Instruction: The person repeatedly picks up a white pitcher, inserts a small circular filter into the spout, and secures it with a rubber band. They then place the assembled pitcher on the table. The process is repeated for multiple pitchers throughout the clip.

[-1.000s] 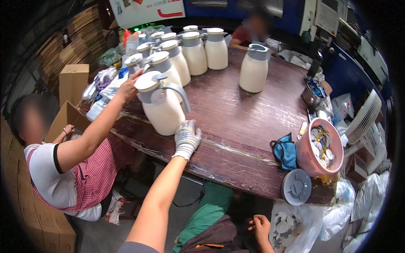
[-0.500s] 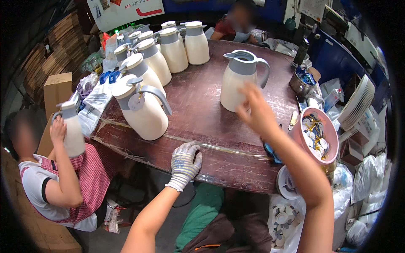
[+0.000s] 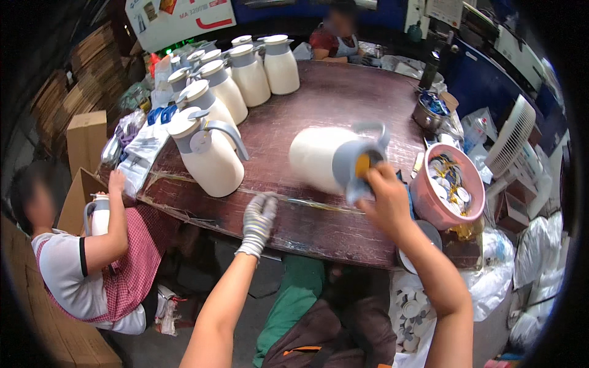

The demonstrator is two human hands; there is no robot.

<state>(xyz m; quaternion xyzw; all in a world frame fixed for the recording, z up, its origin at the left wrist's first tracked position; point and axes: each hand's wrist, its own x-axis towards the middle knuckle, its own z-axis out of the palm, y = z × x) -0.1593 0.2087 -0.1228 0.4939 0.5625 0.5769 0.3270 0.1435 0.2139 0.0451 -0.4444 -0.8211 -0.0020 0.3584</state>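
My right hand (image 3: 385,197) grips the grey top of a cream thermos jug (image 3: 325,161), which lies tipped on its side above the dark wooden table (image 3: 331,104). My left hand (image 3: 259,218), in a grey knit glove, rests on the table's near edge with nothing in it. Another cream jug (image 3: 207,158) with a grey lid and handle stands upright just left of my gloved hand.
Several more cream jugs (image 3: 251,72) stand in a row at the far left. A seated person (image 3: 80,257) on the left holds a jug (image 3: 99,214) by cardboard boxes. A pink basin (image 3: 446,190) of small parts sits right, beside a white fan (image 3: 509,138). Another person (image 3: 336,37) sits across.
My right hand came in, took the upright jug by its top and tipped it toward me onto its side. The seated person lowered a jug to their lap.
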